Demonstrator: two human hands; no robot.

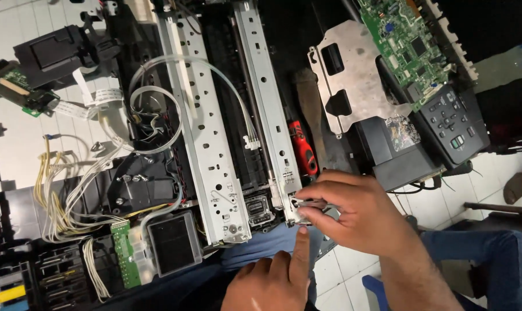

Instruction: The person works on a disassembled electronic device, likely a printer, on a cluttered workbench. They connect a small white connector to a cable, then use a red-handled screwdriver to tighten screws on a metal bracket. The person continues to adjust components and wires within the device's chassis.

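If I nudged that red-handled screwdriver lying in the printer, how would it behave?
The red-handled screwdriver looks rigid and light. Its rounded handle would probably roll, though the metal rail beside it might stop it. The grooved grip likely isn't slippery.

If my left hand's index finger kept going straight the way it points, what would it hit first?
The left hand points up the picture. Its index finger would likely first meet the right hand and the small metal piece it pinches at the metal rail end; depth is unclear.

Right hand (353, 216) pinching, left hand (272, 282) pointing its forefinger upward.
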